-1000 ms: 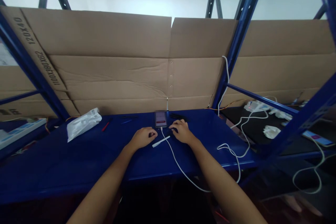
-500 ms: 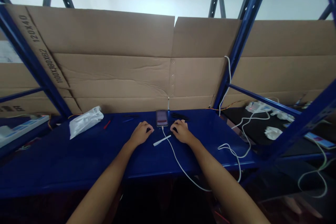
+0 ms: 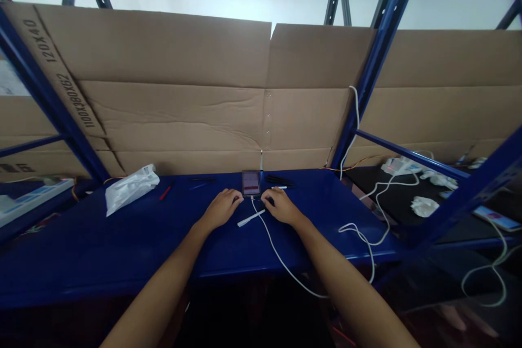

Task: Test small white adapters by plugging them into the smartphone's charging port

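Note:
A dark smartphone [image 3: 250, 184] with a lit screen lies on the blue table, a white cable [image 3: 271, 239] plugged into its near end. My left hand [image 3: 222, 207] rests just left of the phone, fingers loosely bent, thumb and forefinger a little apart, with nothing visible in them. On the other side, my right hand [image 3: 281, 205] has the same loose curl, its fingertips close to the phone's lower right corner and a gap at the thumb. Between the hands and nearer to me, a white pen [image 3: 250, 218] lies across the cable.
A white plastic bag [image 3: 132, 190] and a red pen [image 3: 165, 192] lie to the left. Dark pens [image 3: 279, 180] sit behind my right hand. Cardboard [image 3: 183, 109] walls the back. Blue posts [image 3: 369, 81] frame the table; a loose white cable [image 3: 367, 242] hangs over its right front edge.
Both hands have moved slightly inward, closer to the phone. A white piece now shows behind my right hand. The phone and the pen on the cable stay in place.

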`<state>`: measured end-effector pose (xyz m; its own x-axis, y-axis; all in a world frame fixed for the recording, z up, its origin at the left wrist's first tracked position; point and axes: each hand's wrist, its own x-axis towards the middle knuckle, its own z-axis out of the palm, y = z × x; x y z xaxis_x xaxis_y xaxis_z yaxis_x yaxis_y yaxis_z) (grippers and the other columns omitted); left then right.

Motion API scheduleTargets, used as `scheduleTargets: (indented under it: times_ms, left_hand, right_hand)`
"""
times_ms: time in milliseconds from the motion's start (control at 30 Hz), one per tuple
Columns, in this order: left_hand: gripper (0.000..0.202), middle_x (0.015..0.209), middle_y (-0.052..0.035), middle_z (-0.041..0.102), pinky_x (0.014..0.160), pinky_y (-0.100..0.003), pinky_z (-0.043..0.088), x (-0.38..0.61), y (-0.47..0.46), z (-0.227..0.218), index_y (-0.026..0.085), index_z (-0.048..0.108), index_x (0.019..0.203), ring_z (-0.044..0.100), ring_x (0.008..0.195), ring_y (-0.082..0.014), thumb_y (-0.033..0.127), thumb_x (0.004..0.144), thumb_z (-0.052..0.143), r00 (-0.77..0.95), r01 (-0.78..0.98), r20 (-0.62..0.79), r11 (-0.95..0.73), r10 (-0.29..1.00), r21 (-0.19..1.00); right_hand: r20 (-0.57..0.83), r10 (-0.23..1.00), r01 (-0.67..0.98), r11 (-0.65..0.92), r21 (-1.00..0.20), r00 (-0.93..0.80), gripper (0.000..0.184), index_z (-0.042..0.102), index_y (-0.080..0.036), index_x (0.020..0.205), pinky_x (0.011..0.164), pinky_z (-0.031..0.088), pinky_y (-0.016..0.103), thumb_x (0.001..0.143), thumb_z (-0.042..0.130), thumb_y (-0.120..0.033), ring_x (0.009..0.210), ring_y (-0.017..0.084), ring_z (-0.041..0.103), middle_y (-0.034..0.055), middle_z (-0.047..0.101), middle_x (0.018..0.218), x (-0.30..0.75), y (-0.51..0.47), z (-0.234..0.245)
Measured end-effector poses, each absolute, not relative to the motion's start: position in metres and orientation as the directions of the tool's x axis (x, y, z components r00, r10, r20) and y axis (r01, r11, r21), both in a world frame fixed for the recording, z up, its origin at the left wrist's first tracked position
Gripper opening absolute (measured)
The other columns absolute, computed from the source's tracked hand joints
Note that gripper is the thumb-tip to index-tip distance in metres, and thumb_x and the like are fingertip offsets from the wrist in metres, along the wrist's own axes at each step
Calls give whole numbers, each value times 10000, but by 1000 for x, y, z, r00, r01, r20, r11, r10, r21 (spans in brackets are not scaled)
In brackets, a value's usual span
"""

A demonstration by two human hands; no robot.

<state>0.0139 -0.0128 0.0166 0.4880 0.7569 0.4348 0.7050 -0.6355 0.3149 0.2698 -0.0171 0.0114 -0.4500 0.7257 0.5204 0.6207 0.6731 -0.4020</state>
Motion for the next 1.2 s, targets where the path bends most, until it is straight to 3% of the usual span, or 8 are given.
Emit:
scheduleTargets:
  times_ms: [567,733,900,1033,1200]
  left_hand:
    - [234,970,-50,691,897,-371,439,24,-23,24,206,620,966,585,907,-224,322,1031,427,518,682,423,-657,743,319]
    - [255,989,-55,691,868,-363,451,26,-25,24,211,624,981,582,923,-227,349,1033,417,536,665,412,-669,737,333]
    - [260,982,-57,685,916,-387,432,17,-16,18,215,619,983,582,919,-228,354,1035,405,494,703,424,-635,760,320]
    - [270,984,-76,660,898,-399,438,2,-6,6,206,640,961,567,920,-242,360,1019,426,437,775,416,-569,797,275]
    - [237,1008,-77,633,861,-390,442,-3,-3,-4,222,673,956,551,922,-245,365,992,487,409,819,385,-519,827,245]
  right_hand:
    - [535,715,563,692,-451,-450,131,697,-212,913,851,453,310,931,583,-149,848,176,587,21,716,871,263,-25,17]
    - [534,710,523,702,-483,-459,89,708,-232,973,892,452,335,930,632,-216,910,189,618,28,736,929,259,-26,16]
    - [569,720,560,681,-471,-397,184,697,-248,1092,951,419,378,958,571,-231,1004,215,600,50,731,1062,269,-20,16]
    - [510,764,646,626,-437,-395,281,731,-249,993,986,355,407,820,591,-77,1087,233,540,47,684,1100,279,-19,16]
    - [369,808,715,583,-386,-460,231,747,-260,915,992,295,442,734,684,-131,1144,263,473,45,599,1188,282,-21,10]
